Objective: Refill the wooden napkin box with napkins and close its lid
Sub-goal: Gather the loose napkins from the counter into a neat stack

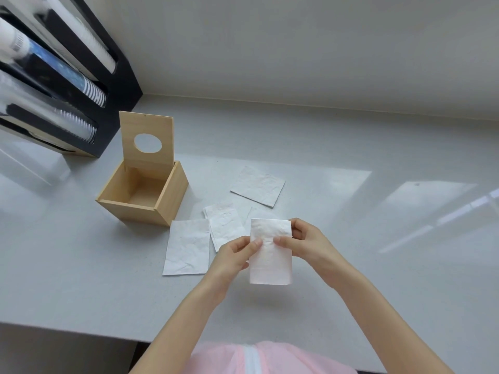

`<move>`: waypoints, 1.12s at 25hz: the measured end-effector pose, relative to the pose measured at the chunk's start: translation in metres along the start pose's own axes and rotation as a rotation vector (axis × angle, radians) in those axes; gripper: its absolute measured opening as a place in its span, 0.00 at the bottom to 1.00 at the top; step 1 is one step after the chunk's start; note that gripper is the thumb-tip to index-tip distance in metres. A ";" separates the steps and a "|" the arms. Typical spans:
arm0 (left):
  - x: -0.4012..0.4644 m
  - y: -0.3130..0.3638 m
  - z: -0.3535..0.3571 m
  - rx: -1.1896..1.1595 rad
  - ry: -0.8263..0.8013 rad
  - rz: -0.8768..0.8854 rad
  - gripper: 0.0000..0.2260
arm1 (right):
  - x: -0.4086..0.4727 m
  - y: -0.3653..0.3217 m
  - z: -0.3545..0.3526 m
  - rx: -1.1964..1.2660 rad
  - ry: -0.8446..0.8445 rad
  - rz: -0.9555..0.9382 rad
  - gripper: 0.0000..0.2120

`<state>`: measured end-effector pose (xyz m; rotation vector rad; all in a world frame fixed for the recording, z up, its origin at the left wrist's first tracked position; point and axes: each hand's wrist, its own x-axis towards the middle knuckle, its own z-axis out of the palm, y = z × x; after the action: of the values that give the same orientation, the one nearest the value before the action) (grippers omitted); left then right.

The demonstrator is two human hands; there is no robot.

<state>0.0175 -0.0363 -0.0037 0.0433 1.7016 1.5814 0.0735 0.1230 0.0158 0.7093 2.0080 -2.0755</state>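
At ten o'clock I see the wooden napkin box (pixel 140 195), empty, its lid (pixel 147 143) upright. Three loose napkins (pixel 187 248) lie on the counter (pixel 351 238) between box and hands. At six o'clock my left hand (pixel 235 259) and right hand (pixel 305 242) pinch a folded napkin (pixel 271 261) at its side edges, raised off the counter.

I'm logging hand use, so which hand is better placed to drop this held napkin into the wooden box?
Probably the left hand. Both hands pinch the held napkin, but the open wooden box stands to the left, nearer that hand, so the right hand would have to cross over.
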 end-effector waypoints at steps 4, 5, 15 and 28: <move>-0.002 0.000 -0.009 -0.133 0.067 0.008 0.11 | 0.015 0.000 0.001 -0.073 0.116 0.035 0.06; -0.003 -0.001 -0.012 -0.161 0.077 0.003 0.10 | 0.022 0.001 0.000 -0.160 0.189 0.032 0.04; -0.008 -0.007 -0.029 -0.277 0.174 -0.037 0.09 | 0.056 0.017 0.011 -0.879 0.266 0.051 0.20; -0.010 -0.006 -0.027 -0.244 0.226 -0.033 0.09 | 0.036 0.017 0.000 -0.277 0.383 -0.020 0.12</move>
<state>0.0121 -0.0655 -0.0063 -0.2949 1.6536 1.8131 0.0490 0.1290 -0.0154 1.0975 2.4446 -1.7172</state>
